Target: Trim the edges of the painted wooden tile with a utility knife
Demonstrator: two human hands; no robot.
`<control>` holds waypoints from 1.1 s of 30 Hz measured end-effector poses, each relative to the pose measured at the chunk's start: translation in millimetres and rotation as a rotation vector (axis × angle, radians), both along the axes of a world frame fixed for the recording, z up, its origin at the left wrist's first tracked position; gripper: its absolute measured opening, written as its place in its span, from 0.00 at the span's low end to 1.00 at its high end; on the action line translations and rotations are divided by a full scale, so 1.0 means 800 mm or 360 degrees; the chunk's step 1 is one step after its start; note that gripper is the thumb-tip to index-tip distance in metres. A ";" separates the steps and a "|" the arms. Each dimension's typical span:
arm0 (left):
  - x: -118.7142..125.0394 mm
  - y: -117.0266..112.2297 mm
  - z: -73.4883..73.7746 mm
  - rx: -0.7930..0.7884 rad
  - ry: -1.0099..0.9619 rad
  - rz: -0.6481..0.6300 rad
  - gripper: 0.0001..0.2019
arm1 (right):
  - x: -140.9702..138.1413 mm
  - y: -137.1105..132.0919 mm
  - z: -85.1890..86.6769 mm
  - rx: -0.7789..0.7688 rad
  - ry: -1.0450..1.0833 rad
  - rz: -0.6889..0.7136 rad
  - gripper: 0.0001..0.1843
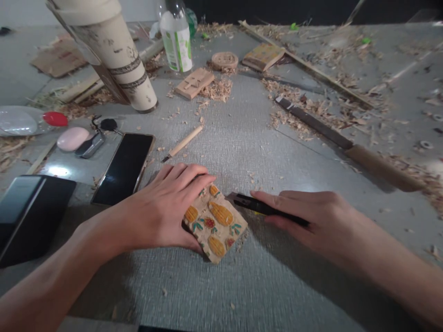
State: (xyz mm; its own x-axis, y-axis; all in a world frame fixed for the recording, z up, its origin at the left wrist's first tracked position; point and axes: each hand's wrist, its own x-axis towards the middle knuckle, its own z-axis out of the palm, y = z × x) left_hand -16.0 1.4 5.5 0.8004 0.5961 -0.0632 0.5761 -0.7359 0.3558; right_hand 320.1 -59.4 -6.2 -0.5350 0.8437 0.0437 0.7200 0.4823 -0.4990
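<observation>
My left hand (169,207) is closed around the left and far sides of a carved wooden block (221,214). Raised yellow gourd shapes, red flowers and green leaves cover its top face. In my right hand (308,216) is a black utility knife (266,206), gripped along its handle with the blade pointing left. The blade tip is close to the block's right edge; I cannot tell whether it touches. Small crumbs of wood lie beside the block's near right side.
Left of my hand lie a phone (124,168) and a black case (38,216). Beyond are a small carving knife (183,143), a carved wood piece (195,83), a tumbler (121,55) and a bottle (176,41). A wooden-handled file (318,124) lies right, among shavings.
</observation>
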 end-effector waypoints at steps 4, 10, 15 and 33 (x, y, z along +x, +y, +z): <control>0.004 0.000 -0.001 0.0019 -0.0033 0.0022 0.52 | 0.003 -0.004 -0.005 0.0116 -0.0117 0.0076 0.24; 0.010 -0.001 0.005 0.0084 0.0035 -0.0019 0.50 | 0.005 -0.004 -0.008 0.0114 -0.0146 0.0110 0.25; 0.018 -0.004 0.015 0.0027 0.0099 -0.0014 0.42 | 0.003 0.001 -0.012 0.0094 -0.0070 0.0173 0.26; 0.010 -0.002 -0.013 -0.0226 -0.0001 0.0014 0.47 | 0.005 0.006 -0.014 0.0224 -0.0105 0.0226 0.24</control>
